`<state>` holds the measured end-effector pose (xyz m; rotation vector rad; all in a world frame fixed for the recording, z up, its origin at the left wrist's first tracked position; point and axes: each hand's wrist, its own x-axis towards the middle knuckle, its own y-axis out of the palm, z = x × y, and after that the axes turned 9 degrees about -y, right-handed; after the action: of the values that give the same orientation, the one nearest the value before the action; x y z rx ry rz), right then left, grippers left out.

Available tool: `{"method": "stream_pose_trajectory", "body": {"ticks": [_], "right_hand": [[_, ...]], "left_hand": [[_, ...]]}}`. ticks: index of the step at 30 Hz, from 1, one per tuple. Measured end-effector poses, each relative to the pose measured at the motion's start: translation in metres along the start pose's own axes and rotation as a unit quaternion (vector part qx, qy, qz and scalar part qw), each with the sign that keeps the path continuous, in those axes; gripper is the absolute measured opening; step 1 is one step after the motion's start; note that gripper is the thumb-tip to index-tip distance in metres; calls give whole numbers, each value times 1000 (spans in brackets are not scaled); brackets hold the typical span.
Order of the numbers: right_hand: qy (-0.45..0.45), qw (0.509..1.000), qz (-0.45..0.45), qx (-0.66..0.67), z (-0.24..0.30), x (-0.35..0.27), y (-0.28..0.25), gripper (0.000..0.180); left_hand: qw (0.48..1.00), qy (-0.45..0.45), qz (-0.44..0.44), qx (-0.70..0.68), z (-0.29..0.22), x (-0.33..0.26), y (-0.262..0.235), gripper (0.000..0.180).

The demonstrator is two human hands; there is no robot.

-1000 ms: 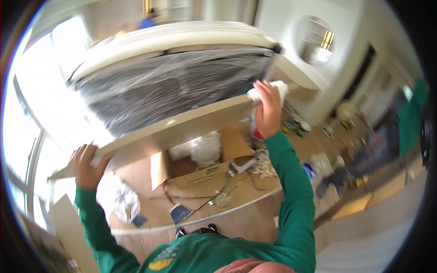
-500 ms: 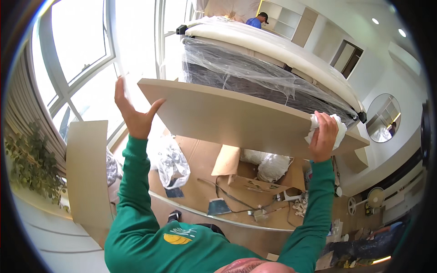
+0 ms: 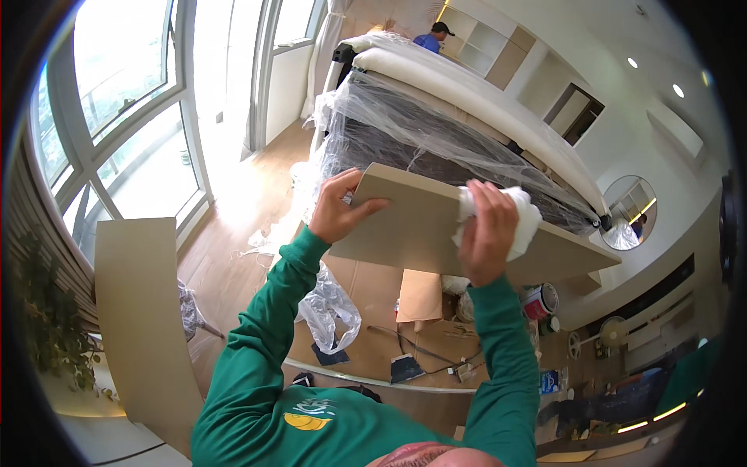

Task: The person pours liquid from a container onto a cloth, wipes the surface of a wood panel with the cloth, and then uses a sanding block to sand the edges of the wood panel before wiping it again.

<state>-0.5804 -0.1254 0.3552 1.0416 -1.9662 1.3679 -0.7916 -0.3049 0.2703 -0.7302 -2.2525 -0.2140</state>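
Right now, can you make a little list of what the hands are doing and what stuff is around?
left hand: grips the left end of the beige board
right hand: presses a white cloth on the board
behind the board: mattress wrapped in clear plastic
floor: flat cardboard, crumpled plastic sheet, red and white bucket
left side: another beige panel, tall windows
far back: another person in blue
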Motion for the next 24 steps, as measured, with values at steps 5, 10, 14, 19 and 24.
{"method": "stream_pose_trajectory", "body": {"ticks": [5, 10, 14, 19, 24], "right_hand": [[-44, 997, 23, 66, 85, 72, 40, 63], [-69, 996, 27, 50, 49, 42, 14, 59], [25, 998, 27, -53, -28, -51, -50, 59], [312, 939, -87, -114, -106, -216, -132, 57], [510, 846, -110, -110, -60, -439, -138, 53]], "left_hand": [[998, 3, -50, -26, 14, -2, 11, 27], [998, -20, -41, -41, -2, -5, 15, 25], [998, -26, -24, -60, -1, -13, 21, 22], [999, -19, -13, -35, -9, -27, 26, 29], [999, 33, -34, 24, -23, -39, 25, 40]]}}
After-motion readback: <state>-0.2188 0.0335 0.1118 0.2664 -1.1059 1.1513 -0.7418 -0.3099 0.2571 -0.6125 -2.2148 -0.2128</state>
